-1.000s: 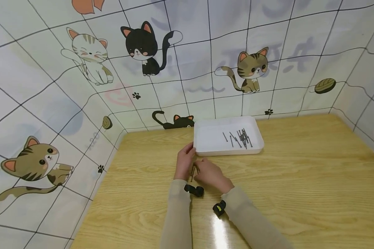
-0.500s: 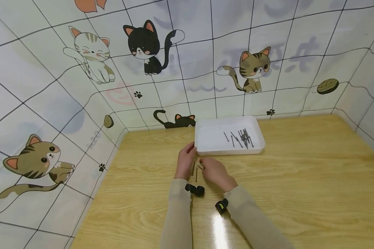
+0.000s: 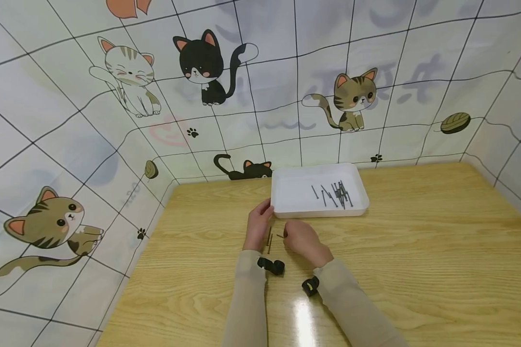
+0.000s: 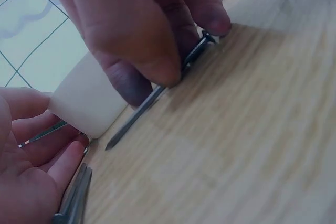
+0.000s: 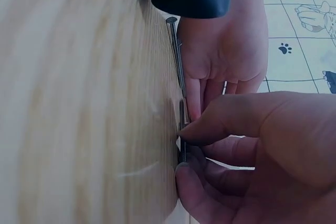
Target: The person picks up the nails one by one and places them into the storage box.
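My right hand [image 3: 303,243] pinches a nail [image 4: 137,119] between thumb and fingers, low over the wooden table [image 3: 395,270]. The nail's point faces the left hand, and its flat head shows beyond the fingers in the left wrist view. My left hand [image 3: 257,230] rests at the near-left corner of the white tray [image 3: 291,193]. Between its curled fingers a thin dark strip [image 4: 48,131] shows that looks like a nail; most of it is hidden. Two loose nails [image 4: 79,195] lie side by side on the table, right beside the left palm.
Several more nails [image 3: 340,193] lie in the tray, most bunched toward its right side. The tray stands at the table's back edge, against a wall covering [image 3: 282,86] with a grid and printed cats. Camera straps [image 3: 271,266] sit on both wrists.
My right hand has drawn slightly away to the right with one nail in its fingers. Two nails now show on the table beside the left hand, which has stayed at the tray corner.
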`<state>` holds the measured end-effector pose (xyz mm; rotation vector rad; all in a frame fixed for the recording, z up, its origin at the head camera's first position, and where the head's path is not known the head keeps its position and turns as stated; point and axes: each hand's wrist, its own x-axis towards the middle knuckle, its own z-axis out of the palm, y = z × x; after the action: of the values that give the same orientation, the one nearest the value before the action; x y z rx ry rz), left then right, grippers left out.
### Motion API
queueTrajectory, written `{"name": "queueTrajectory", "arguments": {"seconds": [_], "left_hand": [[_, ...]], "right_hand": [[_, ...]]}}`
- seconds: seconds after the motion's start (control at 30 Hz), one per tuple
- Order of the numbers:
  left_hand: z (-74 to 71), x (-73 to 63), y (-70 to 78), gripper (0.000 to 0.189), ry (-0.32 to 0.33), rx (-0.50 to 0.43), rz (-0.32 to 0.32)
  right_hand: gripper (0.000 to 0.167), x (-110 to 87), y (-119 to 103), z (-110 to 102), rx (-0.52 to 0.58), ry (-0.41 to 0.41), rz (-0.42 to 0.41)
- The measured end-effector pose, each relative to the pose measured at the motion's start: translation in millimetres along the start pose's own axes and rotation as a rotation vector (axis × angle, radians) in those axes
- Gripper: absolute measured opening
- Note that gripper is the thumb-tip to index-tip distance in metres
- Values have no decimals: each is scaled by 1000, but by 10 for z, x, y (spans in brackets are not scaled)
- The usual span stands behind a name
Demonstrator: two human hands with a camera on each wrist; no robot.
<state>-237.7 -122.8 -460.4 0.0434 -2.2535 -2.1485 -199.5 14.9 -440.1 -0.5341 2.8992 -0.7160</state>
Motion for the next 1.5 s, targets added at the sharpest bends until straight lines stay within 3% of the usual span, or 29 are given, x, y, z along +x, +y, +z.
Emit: {"name": "queueTrajectory", "arguments": {"seconds": [0.13,0.37,0.6,1.27,1.5], "left_hand": [[3,1,2,38,2,-10,-6],[-7,126,-198,36,26,-17,18],[-16,121,-248,35,37,-11,2],[-7,159,-241,35,42,6,34],[-3,160,-251,36,41,15,49]], "right_hand": [[6,4,-5,2,-18,-10,-5],[8,5,-16,-2,-57,-1,-5],[10,-17,-17,13,-52,-14,-1],[8,8,13,4,-58,-23,9],[4,6,46,-11,-48,27,-10]]}}
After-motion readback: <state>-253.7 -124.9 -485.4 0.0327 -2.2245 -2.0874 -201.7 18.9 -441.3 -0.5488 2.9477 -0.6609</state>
